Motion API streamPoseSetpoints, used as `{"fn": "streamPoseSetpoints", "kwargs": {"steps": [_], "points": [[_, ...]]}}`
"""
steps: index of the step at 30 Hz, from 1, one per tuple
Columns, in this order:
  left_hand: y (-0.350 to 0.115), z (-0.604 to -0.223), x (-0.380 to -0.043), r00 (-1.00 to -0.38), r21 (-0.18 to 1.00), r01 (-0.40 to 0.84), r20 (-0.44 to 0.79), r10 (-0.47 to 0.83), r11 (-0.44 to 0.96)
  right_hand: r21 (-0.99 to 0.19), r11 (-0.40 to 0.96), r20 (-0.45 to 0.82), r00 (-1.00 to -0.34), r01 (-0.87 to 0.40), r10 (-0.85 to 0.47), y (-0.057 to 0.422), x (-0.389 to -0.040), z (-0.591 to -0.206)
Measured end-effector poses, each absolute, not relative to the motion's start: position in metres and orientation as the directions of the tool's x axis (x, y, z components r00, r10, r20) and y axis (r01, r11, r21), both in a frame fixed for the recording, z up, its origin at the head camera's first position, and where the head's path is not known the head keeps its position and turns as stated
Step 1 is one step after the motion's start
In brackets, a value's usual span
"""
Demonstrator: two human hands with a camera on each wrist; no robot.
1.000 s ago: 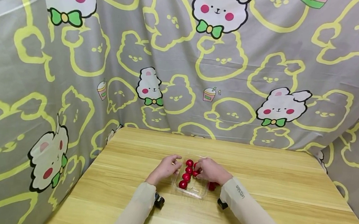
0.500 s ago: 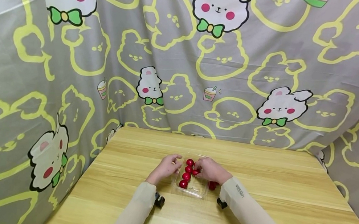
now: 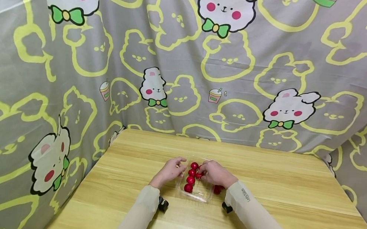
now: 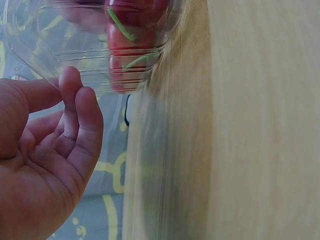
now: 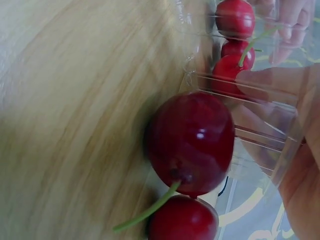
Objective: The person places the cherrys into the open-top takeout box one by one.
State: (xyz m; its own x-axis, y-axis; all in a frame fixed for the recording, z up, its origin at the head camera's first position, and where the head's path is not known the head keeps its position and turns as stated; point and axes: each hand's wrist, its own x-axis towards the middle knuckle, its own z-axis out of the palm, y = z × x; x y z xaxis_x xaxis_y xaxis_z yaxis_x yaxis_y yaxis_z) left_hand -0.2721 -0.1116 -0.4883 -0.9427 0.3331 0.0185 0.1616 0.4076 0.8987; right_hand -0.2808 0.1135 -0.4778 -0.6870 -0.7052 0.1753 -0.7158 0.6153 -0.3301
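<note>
A clear plastic box (image 3: 199, 197) stands on the table with a row of red cherries (image 3: 190, 180) along its left side. My left hand (image 3: 171, 170) pinches the box's rim between thumb and fingers, as the left wrist view shows. Reaching over the right wall, my right hand (image 3: 215, 173) holds a cherry (image 5: 227, 74) inside the box, beside the row. Its thumb presses against this cherry, seen through the plastic in the right wrist view. Part of the cherry is hidden by the fingers in the head view.
Outside the box's right wall lie more cherries (image 3: 217, 189), partly under the right wrist; one dark cherry (image 5: 192, 142) with a green stem looms close in the right wrist view. A patterned grey curtain (image 3: 185, 92) hangs behind and left of the wooden table (image 3: 265, 168).
The right hand's cherry has shifted slightly toward the row, and the row's cherries have stirred a little. The left hand stays at the rim.
</note>
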Motion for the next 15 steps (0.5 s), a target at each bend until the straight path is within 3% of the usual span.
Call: {"fn": "streamPoseSetpoints", "kwargs": {"steps": [15], "points": [[-0.1115,-0.4888,-0.2728,-0.945,0.898,0.155,0.014,0.325,0.411,-0.352,0.637,0.164,-0.715,-0.686,-0.679,0.1121,-0.2817,-0.4787]]}}
